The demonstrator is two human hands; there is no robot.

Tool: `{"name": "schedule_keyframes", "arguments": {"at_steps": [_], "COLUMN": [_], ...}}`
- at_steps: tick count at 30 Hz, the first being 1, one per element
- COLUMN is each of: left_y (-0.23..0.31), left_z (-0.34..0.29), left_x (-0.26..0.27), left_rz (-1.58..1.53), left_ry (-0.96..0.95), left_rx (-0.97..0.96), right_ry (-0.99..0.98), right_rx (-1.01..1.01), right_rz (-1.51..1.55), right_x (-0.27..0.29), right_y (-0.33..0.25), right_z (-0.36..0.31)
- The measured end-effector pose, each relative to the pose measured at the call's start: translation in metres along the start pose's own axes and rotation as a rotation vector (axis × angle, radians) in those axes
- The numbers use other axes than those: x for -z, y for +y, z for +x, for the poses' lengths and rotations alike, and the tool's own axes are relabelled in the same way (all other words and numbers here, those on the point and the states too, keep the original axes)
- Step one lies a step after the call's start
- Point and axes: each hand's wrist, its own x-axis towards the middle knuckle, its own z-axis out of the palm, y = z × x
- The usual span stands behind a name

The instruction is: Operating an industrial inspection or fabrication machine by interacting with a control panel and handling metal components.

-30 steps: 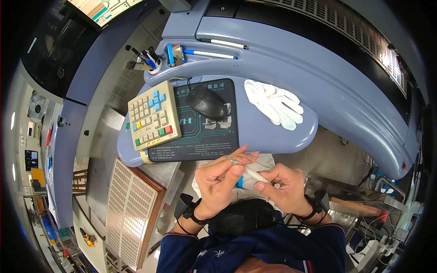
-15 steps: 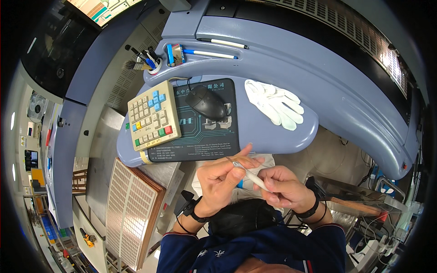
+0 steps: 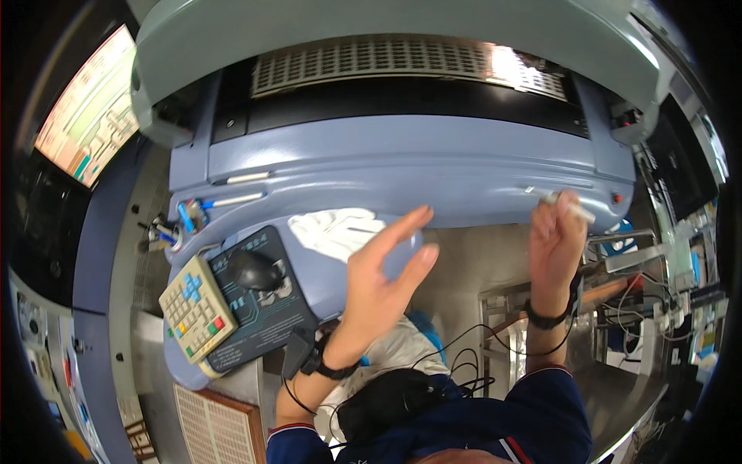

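Observation:
My right hand (image 3: 553, 232) is raised at the right, in front of the blue-grey machine front, its fingers closed around a slim white pen-shaped tool (image 3: 581, 210). The tool lies at a slant, one narrow end pointing left; motion blur hides its finer details. My left hand (image 3: 377, 280) is open and empty, thumb and fingers apart, in the air just right of a pair of white gloves (image 3: 328, 230). The gloves lie on a blue-grey shelf (image 3: 328, 286), beside a black mouse (image 3: 257, 269) on a dark printed mouse pad (image 3: 267, 332).
A beige keypad (image 3: 199, 309) with coloured keys sits left of the mouse pad. Two pens (image 3: 236, 200) lie in a groove near a cup of tools (image 3: 166, 236). A perforated panel (image 3: 212, 429) stands lower left. Cables and a metal frame (image 3: 502, 309) are at right.
The view has turned right. My hands, together on the white tool before, have parted: the left let go and opened, while the right carried the tool up and to the right.

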Motion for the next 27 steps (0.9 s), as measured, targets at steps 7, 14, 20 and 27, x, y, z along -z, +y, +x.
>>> {"name": "schedule_keyframes", "arguments": {"at_steps": [7,14,20,27], "left_y": [-0.051,-0.088,-0.071,-0.091], "left_z": [0.165,0.224,0.218,0.219], "left_x": [-0.072,-0.042,-0.064,-0.050], "left_rz": [0.942,1.202,1.021,1.021], "left_ry": [0.045,0.124,0.097,0.149], "left_rx": [-0.490,-0.634,-0.502,-0.505], "right_ry": [0.239,0.075,-0.180,-0.023], "right_rx": [0.065,0.306,0.396,0.323], "right_rz": [-0.385,-0.822,-0.886,-0.991], "right_x": [0.088,0.132,0.251,0.242], "right_y": [-0.025,0.017,0.005,0.034], "right_z": [0.165,0.281,0.342,0.359]}}
